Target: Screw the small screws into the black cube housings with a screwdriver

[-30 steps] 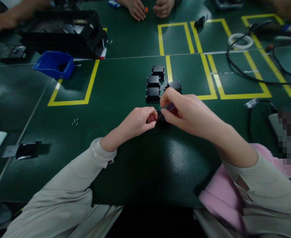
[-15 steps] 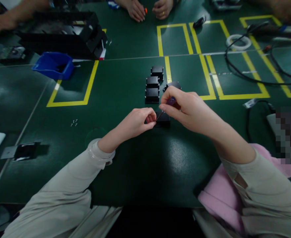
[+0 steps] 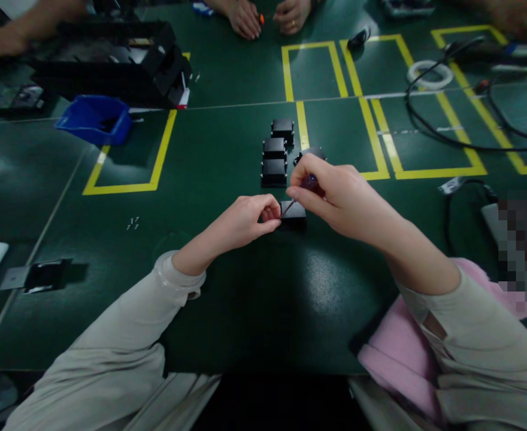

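Two bare hands meet over a dark green worktop (image 3: 254, 311), working on a small black block (image 3: 296, 213) that lies flat just in front of the person, between the hands. The right hand (image 3: 347, 197) has its grip closed around the dark purple handle of a screwdriver (image 3: 311, 183), whose thin shaft slants down and left to the block's left end. The left hand (image 3: 241, 221) touches that end, thumb and curled fingers drawn nearly together; its fingertips hide whether its grip pinches the block or perhaps a tiny screw.

Over the last second the right hand has lifted a little and the handle has tipped more upright, uncovering the block's top, while the left hand has stayed at the same end. This suggests that the same fastening is still being worked and is not finished.

Just beyond the block stand similar black blocks (image 3: 273, 170). A few loose screws (image 3: 133, 224) lie well apart to the left.
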Tool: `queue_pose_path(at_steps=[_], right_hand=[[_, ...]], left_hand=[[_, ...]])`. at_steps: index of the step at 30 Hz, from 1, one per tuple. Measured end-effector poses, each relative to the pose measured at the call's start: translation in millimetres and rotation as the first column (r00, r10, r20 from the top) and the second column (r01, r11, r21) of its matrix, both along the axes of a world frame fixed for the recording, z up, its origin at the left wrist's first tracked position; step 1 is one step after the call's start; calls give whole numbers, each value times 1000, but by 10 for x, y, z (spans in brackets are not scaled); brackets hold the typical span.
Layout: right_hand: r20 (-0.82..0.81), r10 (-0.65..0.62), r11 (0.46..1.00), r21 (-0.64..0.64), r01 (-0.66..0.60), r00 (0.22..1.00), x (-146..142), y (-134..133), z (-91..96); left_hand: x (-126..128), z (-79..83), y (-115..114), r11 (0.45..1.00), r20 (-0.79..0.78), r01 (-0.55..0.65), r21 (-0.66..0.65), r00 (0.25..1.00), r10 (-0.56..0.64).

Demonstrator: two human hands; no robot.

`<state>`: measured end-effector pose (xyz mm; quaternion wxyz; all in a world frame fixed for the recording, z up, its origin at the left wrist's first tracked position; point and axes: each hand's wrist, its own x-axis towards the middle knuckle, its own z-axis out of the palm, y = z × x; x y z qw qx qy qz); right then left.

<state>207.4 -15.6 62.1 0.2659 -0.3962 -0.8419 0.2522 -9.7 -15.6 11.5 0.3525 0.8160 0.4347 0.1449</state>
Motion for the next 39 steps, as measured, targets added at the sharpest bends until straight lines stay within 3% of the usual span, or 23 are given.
queue_pose_path(at_steps=[11,14,18,24,32,39], right_hand=[[-172,-1,999,-32,-4,985,160,39,107],[-72,7,999,44,-4,997,177,46,7],[179,31,995,84,-47,983,218,-12,-296],[170,29,996,80,-43,985,276,-71,-672],[154,39,993,100,-55,987,247,-57,-727],[165,38,992,113,-58,985,237,-90,-724]], left_hand=[[-30,-25,5,997,46,0,-77,999,4],[-25,-26,-13,998,47,-9,-67,999,13],[-17,-28,-33,999,45,-13,-48,999,15],[-5,-50,-60,999,79,-28,-35,996,31],[-6,-52,-74,993,121,-21,-117,992,36],[-151,50,-178,981,124,-149,-128,979,165]])
